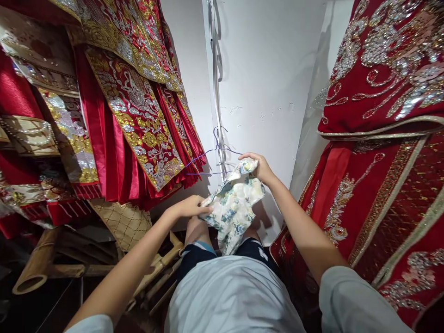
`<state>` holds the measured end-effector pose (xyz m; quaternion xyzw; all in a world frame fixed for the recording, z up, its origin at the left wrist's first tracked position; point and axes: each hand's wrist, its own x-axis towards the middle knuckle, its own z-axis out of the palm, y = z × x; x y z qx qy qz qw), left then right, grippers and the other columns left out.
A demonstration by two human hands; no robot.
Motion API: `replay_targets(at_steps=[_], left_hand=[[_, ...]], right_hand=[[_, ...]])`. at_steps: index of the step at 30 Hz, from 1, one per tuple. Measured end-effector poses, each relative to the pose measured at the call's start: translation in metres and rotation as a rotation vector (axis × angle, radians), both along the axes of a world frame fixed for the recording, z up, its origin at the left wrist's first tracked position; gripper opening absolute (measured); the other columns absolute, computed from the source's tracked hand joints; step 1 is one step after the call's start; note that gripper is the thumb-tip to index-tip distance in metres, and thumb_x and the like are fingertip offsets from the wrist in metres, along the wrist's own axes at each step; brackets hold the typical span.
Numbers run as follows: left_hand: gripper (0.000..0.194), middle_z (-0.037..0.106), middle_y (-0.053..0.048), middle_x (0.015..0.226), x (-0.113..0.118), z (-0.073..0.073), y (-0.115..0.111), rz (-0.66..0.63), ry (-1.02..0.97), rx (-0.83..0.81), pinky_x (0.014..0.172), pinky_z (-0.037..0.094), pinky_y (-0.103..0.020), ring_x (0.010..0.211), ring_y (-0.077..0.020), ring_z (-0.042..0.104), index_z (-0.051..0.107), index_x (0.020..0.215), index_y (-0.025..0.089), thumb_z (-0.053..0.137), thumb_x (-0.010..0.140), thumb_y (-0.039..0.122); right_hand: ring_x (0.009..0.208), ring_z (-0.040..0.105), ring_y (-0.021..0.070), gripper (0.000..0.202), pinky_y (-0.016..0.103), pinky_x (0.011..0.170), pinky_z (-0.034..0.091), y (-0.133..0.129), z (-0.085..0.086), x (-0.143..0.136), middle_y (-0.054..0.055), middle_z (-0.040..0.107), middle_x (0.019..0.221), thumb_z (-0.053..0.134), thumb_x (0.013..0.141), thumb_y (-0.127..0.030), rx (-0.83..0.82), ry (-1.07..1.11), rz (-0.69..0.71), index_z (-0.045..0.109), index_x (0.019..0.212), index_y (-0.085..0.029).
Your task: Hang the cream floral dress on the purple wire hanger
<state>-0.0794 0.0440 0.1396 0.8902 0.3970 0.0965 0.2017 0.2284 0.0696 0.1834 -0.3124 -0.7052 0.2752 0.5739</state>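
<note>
Taking twelve o'clock as straight ahead of the person in the pale shirt (229,296), I saw a crumpled floral cloth (234,203) held up at the middle of the dial, just above the lap and the dark shorts (249,249); at its nine o'clock the left hand (194,206) pinched the edge, thumb laid on top, other fingers mostly out of sight beneath; at its one o'clock the right hand (260,167) gripped the upper corner, fingers bent over it, though I couldn't tell whether they caught any wire too; toward eleven a purple hanger (217,148) stood before the white wall (270,69), its right end lost at the cloth, whether inside or behind I couldn't say; a narrow upright strip (214,69) ran up the wall at twelve; red embroidered costumes (149,129) hung at ten, with a bamboo frame (31,273) low at eight; more red beadwork garments (378,60) filled two to four
</note>
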Motion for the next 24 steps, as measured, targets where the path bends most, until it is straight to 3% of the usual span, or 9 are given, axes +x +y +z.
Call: replay_targets(at_steps=[3, 5, 7, 9, 15, 19, 24], left_hand=[[0.035, 0.056, -0.001, 0.061, -0.030, 0.002, 0.021, 0.161, 0.166, 0.060, 0.058, 0.035, -0.026, 0.059, -0.0169, 0.051, 0.056, 0.062, 0.018, 0.060, 0.077, 0.049], [0.018, 0.066, -0.005, 0.073, -0.042, 0.002, 0.031, 0.213, 0.204, 0.120, 0.065, 0.042, -0.028, 0.070, -0.0216, 0.059, 0.061, 0.067, 0.018, 0.062, 0.072, 0.036], [0.009, 0.071, -0.009, 0.092, -0.048, 0.001, 0.037, 0.220, 0.195, 0.206, 0.078, 0.047, -0.030, 0.086, -0.0258, 0.064, 0.063, 0.071, 0.019, 0.059, 0.069, 0.026], [0.011, 0.071, -0.013, 0.104, -0.052, -0.003, 0.041, 0.244, 0.173, 0.300, 0.088, 0.048, -0.033, 0.096, -0.0278, 0.065, 0.064, 0.073, 0.018, 0.054, 0.069, 0.021], [0.017, 0.068, -0.017, 0.097, -0.054, -0.006, 0.049, 0.356, 0.114, 0.428, 0.087, 0.050, -0.040, 0.093, -0.0299, 0.065, 0.061, 0.081, 0.016, 0.045, 0.077, 0.022], [0.020, 0.066, -0.016, 0.101, -0.037, 0.013, 0.045, 0.385, -0.100, 0.567, 0.091, 0.049, -0.042, 0.099, -0.0295, 0.062, 0.056, 0.086, 0.018, 0.040, 0.087, 0.030], [0.014, 0.063, -0.014, 0.125, 0.001, 0.049, 0.046, 0.254, -0.293, 0.603, 0.100, 0.044, -0.040, 0.116, -0.0266, 0.058, 0.048, 0.092, 0.021, 0.036, 0.091, 0.028]], right_hand=[[0.086, 0.064, 0.0206, 0.045, 0.029, 0.071, 0.049, 0.026, -0.025, -0.018, 0.008, 0.071, 0.104, 0.062, 0.068, -0.025, -0.037, 0.033, -0.022, 0.067, 0.112, -0.018], [0.093, 0.063, 0.0215, 0.043, 0.030, 0.078, 0.050, 0.043, -0.038, -0.036, 0.009, 0.070, 0.108, 0.059, 0.068, -0.026, -0.119, 0.015, -0.029, 0.068, 0.109, -0.019], [0.090, 0.062, 0.0214, 0.033, 0.031, 0.079, 0.048, 0.057, -0.047, -0.052, 0.008, 0.071, 0.098, 0.055, 0.070, -0.028, -0.183, -0.016, -0.090, 0.070, 0.097, -0.018], [0.083, 0.060, 0.0218, 0.022, 0.032, 0.075, 0.046, 0.066, -0.051, -0.058, 0.008, 0.070, 0.084, 0.053, 0.068, -0.028, -0.206, -0.043, -0.170, 0.068, 0.079, -0.017], [0.061, 0.043, 0.0143, 0.008, 0.026, 0.059, 0.031, 0.056, -0.048, -0.022, -0.002, 0.045, 0.052, 0.053, 0.055, -0.024, -0.181, -0.101, -0.301, 0.050, 0.049, -0.018], [0.057, 0.033, 0.0109, 0.013, 0.026, 0.055, 0.024, 0.038, -0.041, -0.005, -0.005, 0.031, 0.049, 0.050, 0.054, -0.025, -0.145, -0.148, -0.314, 0.041, 0.046, -0.020], [0.057, 0.033, 0.0107, 0.013, 0.025, 0.055, 0.025, 0.020, -0.045, -0.018, -0.005, 0.033, 0.053, 0.048, 0.056, -0.030, -0.113, -0.165, -0.212, 0.043, 0.051, -0.020]])
